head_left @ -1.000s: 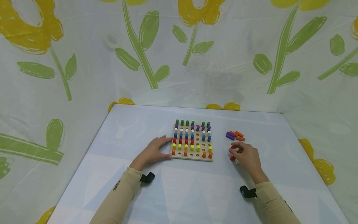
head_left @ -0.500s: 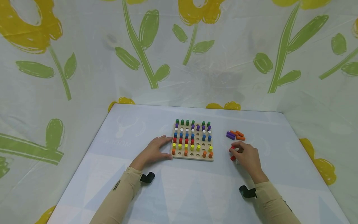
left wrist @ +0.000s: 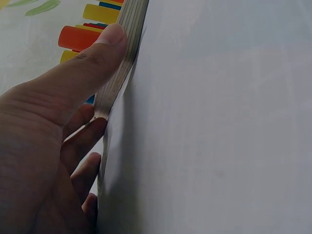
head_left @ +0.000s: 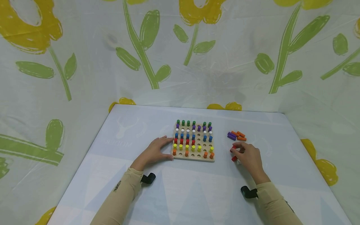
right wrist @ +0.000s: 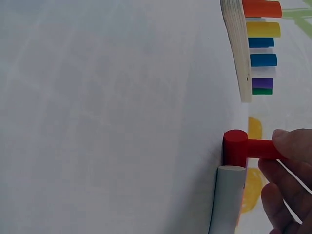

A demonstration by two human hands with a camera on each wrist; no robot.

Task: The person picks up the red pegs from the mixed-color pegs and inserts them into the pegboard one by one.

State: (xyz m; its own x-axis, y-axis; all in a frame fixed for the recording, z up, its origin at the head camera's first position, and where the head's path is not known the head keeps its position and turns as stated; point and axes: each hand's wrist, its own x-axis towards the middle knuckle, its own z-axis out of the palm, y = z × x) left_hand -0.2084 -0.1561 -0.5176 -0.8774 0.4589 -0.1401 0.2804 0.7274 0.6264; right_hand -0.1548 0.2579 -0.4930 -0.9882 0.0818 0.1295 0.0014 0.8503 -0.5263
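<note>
A wooden pegboard (head_left: 194,159) with rows of coloured pegs lies mid-table in the head view. At its left edge is my left hand (head_left: 153,151), thumb and forefinger spread apart; in the left wrist view the thumb (left wrist: 109,36) lies against the layered board side (left wrist: 135,24). My right hand (head_left: 248,156), right of the board, pinches a red peg (right wrist: 261,148) between thumb and fingers. The held peg stands upright on the table side of the grip, its lower end right at another red peg (right wrist: 235,156). A white peg (right wrist: 228,200) lies against that second red one.
Beyond my right hand several loose orange pegs (head_left: 241,138) and purple pegs (head_left: 232,136) lie together. Some board holes (head_left: 198,139) hold no peg. Flower-printed sheets (head_left: 225,62) rise behind and beside the pale table (head_left: 180,193).
</note>
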